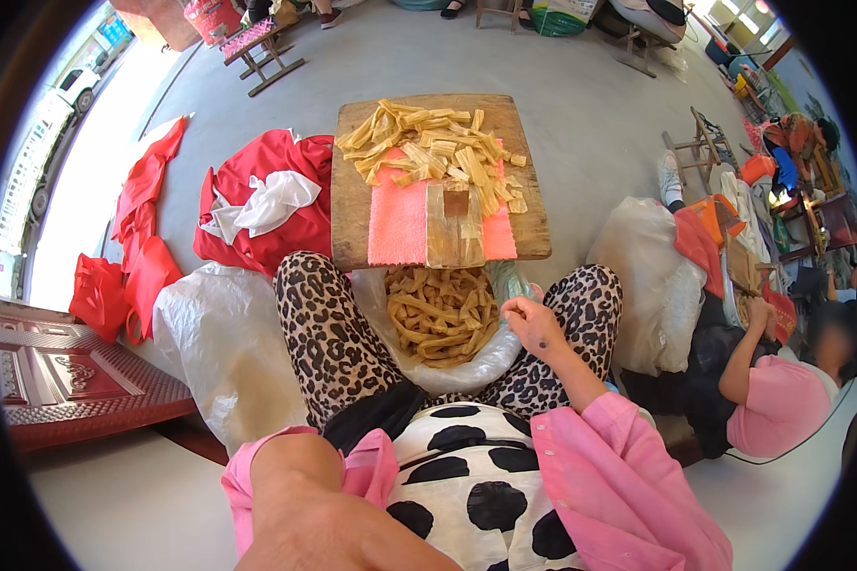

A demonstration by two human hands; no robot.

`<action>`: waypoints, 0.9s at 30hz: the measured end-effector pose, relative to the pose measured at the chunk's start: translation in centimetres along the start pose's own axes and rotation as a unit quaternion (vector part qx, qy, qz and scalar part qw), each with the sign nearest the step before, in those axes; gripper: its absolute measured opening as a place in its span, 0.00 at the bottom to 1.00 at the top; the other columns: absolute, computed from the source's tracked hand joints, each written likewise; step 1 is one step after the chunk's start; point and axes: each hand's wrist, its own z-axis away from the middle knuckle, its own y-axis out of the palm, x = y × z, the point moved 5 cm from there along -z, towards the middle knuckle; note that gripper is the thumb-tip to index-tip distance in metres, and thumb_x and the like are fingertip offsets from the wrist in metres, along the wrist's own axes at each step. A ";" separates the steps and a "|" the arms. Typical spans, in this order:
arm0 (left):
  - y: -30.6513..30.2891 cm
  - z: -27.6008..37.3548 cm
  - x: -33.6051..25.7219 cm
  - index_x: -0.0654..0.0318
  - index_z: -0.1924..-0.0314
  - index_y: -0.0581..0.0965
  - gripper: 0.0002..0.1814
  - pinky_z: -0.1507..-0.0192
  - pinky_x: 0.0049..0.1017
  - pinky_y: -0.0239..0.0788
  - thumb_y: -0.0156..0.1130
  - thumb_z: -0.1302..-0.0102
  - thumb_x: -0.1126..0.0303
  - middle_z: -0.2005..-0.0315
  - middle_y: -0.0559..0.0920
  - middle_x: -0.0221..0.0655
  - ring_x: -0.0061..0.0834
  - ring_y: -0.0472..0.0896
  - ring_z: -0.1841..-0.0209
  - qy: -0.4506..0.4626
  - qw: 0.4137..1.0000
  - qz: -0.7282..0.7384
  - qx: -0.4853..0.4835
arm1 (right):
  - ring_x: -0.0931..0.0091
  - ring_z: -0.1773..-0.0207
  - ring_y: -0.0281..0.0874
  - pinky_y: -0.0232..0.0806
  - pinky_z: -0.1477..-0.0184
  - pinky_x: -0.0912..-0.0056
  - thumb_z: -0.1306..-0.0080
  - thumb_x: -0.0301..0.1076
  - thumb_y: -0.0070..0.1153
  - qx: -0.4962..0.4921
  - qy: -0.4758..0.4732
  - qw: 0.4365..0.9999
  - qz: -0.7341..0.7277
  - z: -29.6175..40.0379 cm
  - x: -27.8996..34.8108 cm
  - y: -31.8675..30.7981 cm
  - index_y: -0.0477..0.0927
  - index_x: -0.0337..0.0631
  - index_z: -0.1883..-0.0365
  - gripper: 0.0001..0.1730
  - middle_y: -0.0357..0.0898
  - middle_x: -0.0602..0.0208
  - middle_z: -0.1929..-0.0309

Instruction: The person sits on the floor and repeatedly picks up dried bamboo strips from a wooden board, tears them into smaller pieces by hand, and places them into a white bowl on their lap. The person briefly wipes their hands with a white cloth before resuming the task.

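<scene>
My right hand (532, 325) hovers at the right rim of a plastic-lined container (464, 378) between my knees, its fingers curled together. Whether anything is pinched in them is not visible. Inside the container lies a heap of yellow-brown dried strips (443, 314). My left hand is out of view; only the bent left arm shows, reaching toward the camera. Ahead stands a worn wooden board (532, 221) with a pink cloth (396, 228) on it. A block with a brown slot (455, 232) rests on the cloth's front part. Loose cut pieces of pale yellow strips (428, 146) are scattered behind it.
Red fabric with a white cloth (278, 203) lies left of the board. A clear plastic bag (221, 350) sits by my left knee, another bag (635, 264) beyond my right. A co-worker in a pink top (778, 407) sits at right. A wooden stool (257, 53) stands ahead left.
</scene>
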 end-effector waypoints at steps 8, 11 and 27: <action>-1.1 0.9 -1.1 0.60 0.74 0.74 0.04 0.76 0.22 0.63 0.55 0.42 0.77 0.69 0.78 0.27 0.25 0.72 0.75 0.183 0.982 -0.050 -0.005 | 0.69 0.68 0.78 0.68 0.64 0.71 0.39 0.30 0.52 0.018 -0.018 0.998 0.053 0.1 1.0 0.8 0.78 0.36 0.63 0.09 0.79 0.59 0.71; -1.6 1.6 -1.0 0.60 0.75 0.73 0.06 0.78 0.22 0.62 0.52 0.40 0.76 0.66 0.80 0.31 0.25 0.73 0.76 0.156 0.984 -0.052 0.064 | 0.68 0.68 0.78 0.68 0.64 0.71 0.39 0.30 0.52 0.006 -0.023 0.997 0.075 0.2 0.8 0.3 0.78 0.36 0.63 0.09 0.79 0.59 0.71; -4.0 5.5 0.6 0.67 0.61 0.77 0.09 0.74 0.30 0.70 0.55 0.34 0.69 0.65 0.80 0.43 0.39 0.79 0.71 -0.030 0.936 0.339 0.089 | 0.80 0.72 0.74 0.66 0.67 0.77 0.39 0.30 0.53 0.025 -0.013 0.993 0.113 -0.9 -0.2 1.9 0.78 0.33 0.63 0.10 0.78 0.65 0.74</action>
